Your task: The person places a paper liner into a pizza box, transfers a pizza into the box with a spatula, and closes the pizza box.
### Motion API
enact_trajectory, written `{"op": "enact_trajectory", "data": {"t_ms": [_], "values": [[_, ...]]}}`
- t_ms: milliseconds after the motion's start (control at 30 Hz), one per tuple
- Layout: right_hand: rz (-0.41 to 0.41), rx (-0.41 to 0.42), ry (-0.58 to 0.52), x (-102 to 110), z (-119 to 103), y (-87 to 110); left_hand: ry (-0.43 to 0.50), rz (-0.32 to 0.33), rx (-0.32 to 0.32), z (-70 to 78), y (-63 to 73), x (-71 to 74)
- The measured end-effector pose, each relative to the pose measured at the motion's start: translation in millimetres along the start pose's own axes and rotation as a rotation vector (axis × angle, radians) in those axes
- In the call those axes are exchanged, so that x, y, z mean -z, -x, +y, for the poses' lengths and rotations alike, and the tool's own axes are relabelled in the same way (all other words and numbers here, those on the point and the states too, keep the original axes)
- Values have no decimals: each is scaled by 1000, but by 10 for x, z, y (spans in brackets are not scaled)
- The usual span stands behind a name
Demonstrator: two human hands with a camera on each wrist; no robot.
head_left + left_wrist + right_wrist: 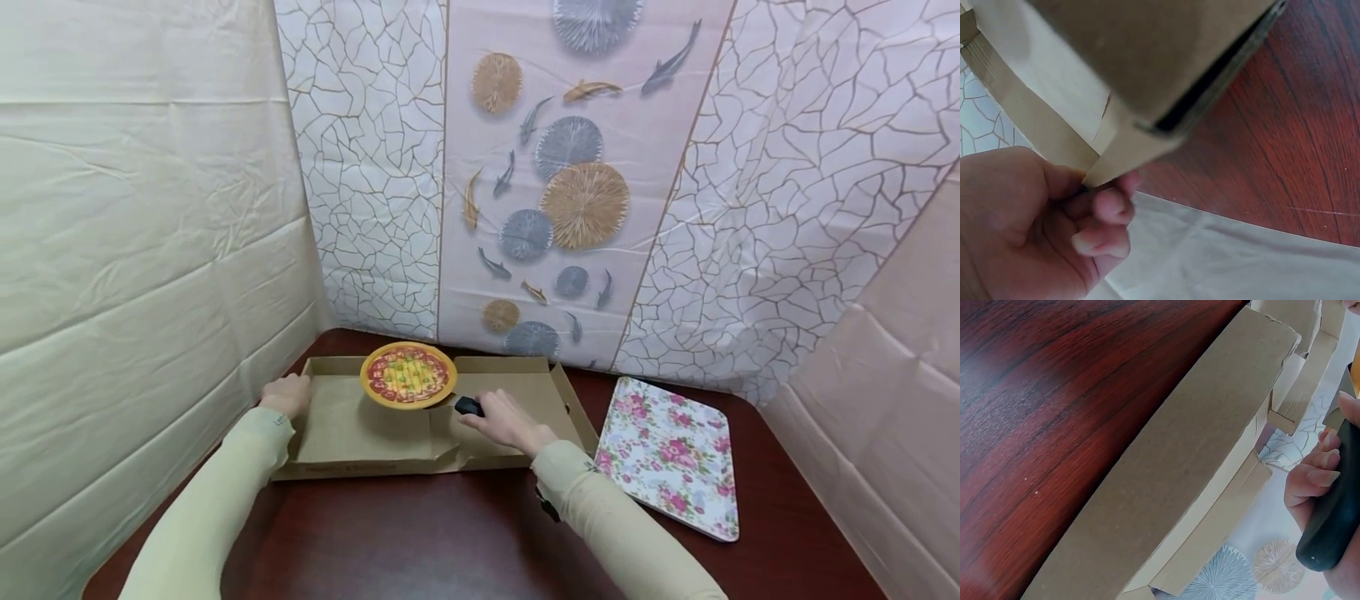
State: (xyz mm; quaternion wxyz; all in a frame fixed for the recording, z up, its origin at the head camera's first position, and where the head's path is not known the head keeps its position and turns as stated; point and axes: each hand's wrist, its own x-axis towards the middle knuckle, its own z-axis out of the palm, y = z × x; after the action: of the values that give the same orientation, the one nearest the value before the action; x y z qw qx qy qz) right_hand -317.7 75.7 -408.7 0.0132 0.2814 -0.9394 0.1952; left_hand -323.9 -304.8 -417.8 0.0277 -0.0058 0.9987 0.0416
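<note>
Patterned cloth (367, 167) backs the upper frame; below centre, right hand (506, 418) grips a black-handled server (469, 406) under a pizza (408, 375); lower left, left hand (287, 395) pinches a cardboard box (375, 429)

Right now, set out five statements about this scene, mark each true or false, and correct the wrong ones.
1. The right hand holds a black handle. True.
2. The pizza lies directly on the table. False: the pizza is on the black-handled tool, over the cardboard box.
3. The left hand grips the edge of the cardboard box. True.
4. The floral tray is left of the box. False: in the head view, the floral tray is right of it.
5. The cardboard box is open. True.
</note>
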Motion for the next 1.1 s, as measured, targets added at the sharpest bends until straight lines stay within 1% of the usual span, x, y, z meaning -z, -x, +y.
{"op": "enact_trajectory", "data": {"t_ms": [100, 233, 367, 533, 700, 967, 1100], "values": [[0, -2, 4, -15, -10, -17, 16, -13, 7, -19, -28, 2], [1, 1, 9, -30, -31, -42, 60, -35, 33, -39, -70, 4], [0, 10, 7, -31, -72, -64, 83, -48, 56, -53, -104, 13], [-15, 4, -2, -59, -125, -82, 101, -59, 58, -74, -103, 11], [-20, 3, -19, -115, -148, -93, 119, -64, 61, -109, -127, -28], [-40, 9, -34, -127, -197, -124, 112, -56, 62, -117, -124, -17], [-37, 10, -31, -138, -218, -146, 109, -52, 60, -108, -125, -19]]}}
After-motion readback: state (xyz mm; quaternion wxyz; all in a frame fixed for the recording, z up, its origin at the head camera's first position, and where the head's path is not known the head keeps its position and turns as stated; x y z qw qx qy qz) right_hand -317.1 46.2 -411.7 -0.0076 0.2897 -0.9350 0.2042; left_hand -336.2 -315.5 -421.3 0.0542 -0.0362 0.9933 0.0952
